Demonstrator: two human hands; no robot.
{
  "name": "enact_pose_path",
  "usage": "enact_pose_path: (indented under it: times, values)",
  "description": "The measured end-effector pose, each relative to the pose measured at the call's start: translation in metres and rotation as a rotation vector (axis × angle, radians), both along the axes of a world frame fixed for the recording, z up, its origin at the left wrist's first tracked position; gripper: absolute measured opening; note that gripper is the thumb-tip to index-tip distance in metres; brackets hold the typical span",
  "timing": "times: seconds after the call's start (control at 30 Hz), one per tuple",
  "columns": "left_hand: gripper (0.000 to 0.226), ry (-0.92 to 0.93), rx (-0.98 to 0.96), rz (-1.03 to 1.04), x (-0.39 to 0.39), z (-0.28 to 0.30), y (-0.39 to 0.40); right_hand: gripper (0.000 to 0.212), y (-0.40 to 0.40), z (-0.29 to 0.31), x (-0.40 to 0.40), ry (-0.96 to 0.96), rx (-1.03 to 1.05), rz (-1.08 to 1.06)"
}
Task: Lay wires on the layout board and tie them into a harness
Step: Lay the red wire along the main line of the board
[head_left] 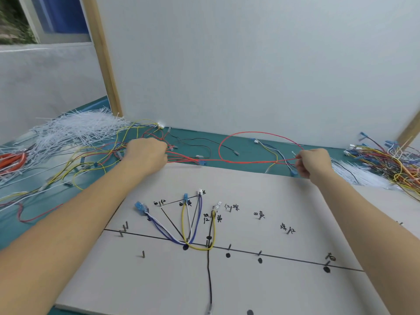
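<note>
While two hands work beyond the layout board (250,280), left of it lie white cable ties (75,128) and loose wires (91,155). The left hand (147,155), grip curled, clutches red wires (181,158); one red wire (250,161) runs along the board's far edge to the right hand (314,162), pinching it. Four wires (188,223) sit pegged on the board. Right of it: another tangled bundle (386,162) on the teal surface (227,142).

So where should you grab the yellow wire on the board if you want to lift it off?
Pinch the yellow wire at the bottom of its U-shaped loop, coming from the near side of the layout board. There it bulges clear of the pegs, while its upper ends sit crowded among the blue and white wires.
</note>
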State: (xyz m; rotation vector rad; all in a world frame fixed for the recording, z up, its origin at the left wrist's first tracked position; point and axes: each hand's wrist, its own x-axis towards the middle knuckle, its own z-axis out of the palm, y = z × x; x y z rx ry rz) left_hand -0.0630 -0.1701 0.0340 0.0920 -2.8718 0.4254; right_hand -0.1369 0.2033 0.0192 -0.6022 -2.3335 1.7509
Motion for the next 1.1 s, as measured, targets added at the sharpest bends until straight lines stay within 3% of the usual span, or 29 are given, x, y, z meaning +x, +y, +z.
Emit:
enact_pose_path:
  times: [0.1,0.17,0.23,0.33,0.4,0.53,0.6,0.67,0.73,0.87,0.93,1.0,1.07,1.1]
  values:
    - [0.038,-0.118,-0.018,-0.113,0.004,-0.007,-0.001,0.020,0.003,-0.004,0.001,-0.001,-0.098,-0.008]
    - [0.030,-0.133,-0.079,-0.119,0.004,-0.010,-0.003,0.019,0.005,-0.006,0.002,0.007,-0.127,-0.014]
    - [0.025,-0.113,-0.123,-0.056,0.003,-0.008,-0.010,0.021,0.008,-0.009,0.003,0.011,-0.129,-0.031]
    - [0.020,0.036,0.031,0.048,0.008,-0.006,-0.030,0.020,0.018,-0.013,0.001,0.021,-0.110,-0.070]
    - [0.019,0.172,0.197,0.040,0.014,-0.005,-0.040,0.021,0.024,-0.016,0.000,0.027,0.045,-0.054]
    - [0.022,0.315,0.435,-0.052,0.023,0.005,-0.023,0.042,0.008,-0.015,0.001,-0.027,0.587,0.158]
    - [0.022,0.379,0.528,-0.119,0.028,0.013,-0.004,0.049,-0.008,-0.014,0.002,-0.056,0.781,0.148]
    - [0.022,0.439,0.632,-0.168,0.035,0.021,0.011,0.071,-0.020,-0.014,0.009,-0.092,0.946,0.080]
    - [0.019,0.458,0.707,-0.217,0.043,0.025,0.021,0.094,-0.026,-0.010,0.017,-0.056,1.170,0.080]
    - [0.026,0.441,0.831,-0.294,0.059,0.027,0.032,0.106,-0.033,0.004,0.021,-0.057,1.467,0.207]
    - [0.027,0.431,0.895,-0.325,0.065,0.026,0.035,0.102,-0.041,0.013,0.019,-0.045,1.413,0.323]
    - [0.021,0.421,0.968,-0.371,0.068,0.025,0.037,0.087,-0.052,0.019,0.017,0.021,1.085,0.542]
    - [0.015,0.398,1.060,-0.408,0.069,0.024,0.039,0.060,-0.061,0.020,0.017,0.113,0.795,0.699]
    - [0.014,0.379,1.124,-0.425,0.070,0.024,0.041,0.042,-0.065,0.019,0.017,0.150,0.757,0.700]
